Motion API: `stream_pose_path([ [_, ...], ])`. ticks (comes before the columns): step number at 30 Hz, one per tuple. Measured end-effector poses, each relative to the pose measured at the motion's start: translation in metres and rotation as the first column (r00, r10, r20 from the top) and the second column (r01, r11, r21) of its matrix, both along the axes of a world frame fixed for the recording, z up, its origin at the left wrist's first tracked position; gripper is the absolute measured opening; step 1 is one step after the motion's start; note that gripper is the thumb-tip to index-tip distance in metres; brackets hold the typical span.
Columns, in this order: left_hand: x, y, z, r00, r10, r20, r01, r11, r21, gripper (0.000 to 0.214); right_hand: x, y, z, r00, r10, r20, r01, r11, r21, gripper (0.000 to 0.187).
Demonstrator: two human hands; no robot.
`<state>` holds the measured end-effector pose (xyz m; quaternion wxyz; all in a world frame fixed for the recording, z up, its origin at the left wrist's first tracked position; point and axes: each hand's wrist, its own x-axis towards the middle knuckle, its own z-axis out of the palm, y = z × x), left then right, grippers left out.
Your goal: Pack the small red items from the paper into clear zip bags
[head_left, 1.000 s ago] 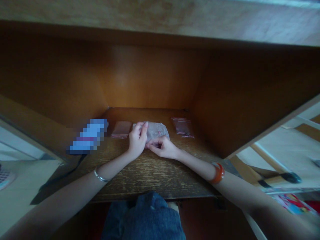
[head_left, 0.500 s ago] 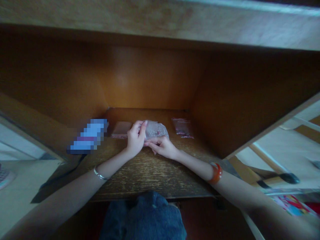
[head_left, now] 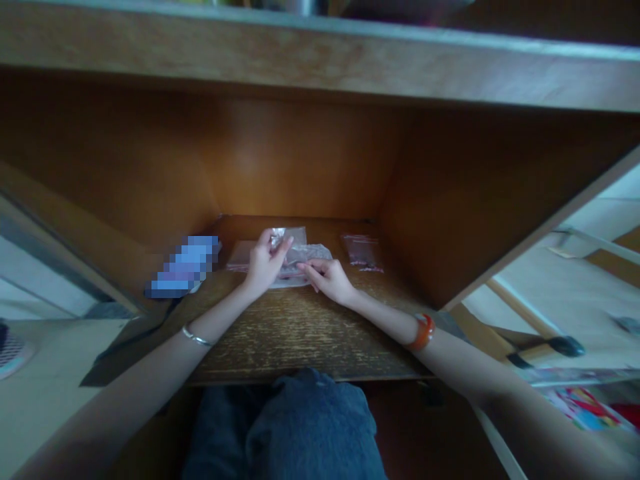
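My left hand [head_left: 265,263] pinches a small clear plastic bag [head_left: 296,237] between thumb and fingers, its upper part standing up above the thumb. Close to the bag's lower edge, the fingers of my right hand [head_left: 331,280] are pressed together; what sits in them is too small to make out. Beneath and behind the fingers lies a larger crinkled clear plastic bag [head_left: 321,251], partly covered by both hands. Left of my left hand is a flat stack of clear bags [head_left: 239,255]. To the right lie zip bags [head_left: 361,250] with small dark bits along the bottom.
A phone-like object, blurred out [head_left: 185,267], leans at the left with a dark cable. The worn wooden shelf [head_left: 300,333] has side walls and a back panel [head_left: 305,160]. A thick ledge [head_left: 320,67] crosses above. My knees in jeans [head_left: 315,427] are below the front edge.
The small bag has been raised and tilted up in my left hand. My right hand has drawn slightly up and away, uncovering the larger bag's lower edge. The camera view has shifted a little.
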<state>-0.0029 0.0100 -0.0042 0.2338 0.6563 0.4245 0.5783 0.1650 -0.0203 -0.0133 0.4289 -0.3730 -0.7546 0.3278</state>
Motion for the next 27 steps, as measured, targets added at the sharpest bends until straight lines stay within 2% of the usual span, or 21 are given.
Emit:
stream_pose_path([
  [4, -0.016, -0.014, 0.005, 0.988, -0.123, 0.089, 0.131, 0.987, -0.098, 0.039, 0.0, 0.003, -0.001, 0.997, -0.08, -0.005, 0.08, 0.997, 0.019, 0.045],
  [8, -0.036, -0.025, 0.005, 0.985, -0.167, 0.048, 0.172, 0.978, -0.119, 0.04, -0.004, 0.006, -0.002, 0.994, -0.108, 0.013, 0.107, 0.993, 0.056, 0.049],
  [13, -0.059, -0.023, 0.008, 0.996, -0.086, -0.009, 0.084, 0.985, -0.15, 0.033, -0.022, 0.011, 0.007, 0.979, -0.061, 0.196, 0.035, 0.99, 0.136, 0.044],
  [16, -0.075, -0.015, 0.015, 0.989, 0.069, -0.133, -0.085, 0.989, -0.119, 0.027, -0.04, 0.021, 0.018, 0.947, -0.063, 0.314, 0.03, 0.993, 0.11, 0.036],
  [18, -0.084, -0.009, 0.02, 0.912, 0.224, -0.342, -0.265, 0.961, -0.076, 0.021, -0.054, 0.03, 0.024, 0.912, -0.085, 0.401, 0.039, 0.992, 0.122, 0.032],
  [20, -0.09, -0.005, 0.021, 0.777, 0.282, -0.562, -0.368, 0.929, -0.044, 0.014, -0.067, 0.036, 0.028, 0.862, -0.116, 0.494, 0.046, 0.988, 0.15, 0.03],
  [24, -0.091, -0.005, 0.016, 0.476, 0.241, -0.846, -0.454, 0.891, -0.002, 0.024, -0.085, 0.038, 0.031, 0.73, -0.138, 0.67, 0.066, 0.989, 0.131, 0.031],
  [27, -0.086, -0.008, 0.012, 0.331, 0.174, -0.927, -0.491, 0.871, -0.011, 0.031, -0.09, 0.033, 0.031, 0.661, -0.108, 0.742, 0.032, 0.993, 0.117, 0.027],
])
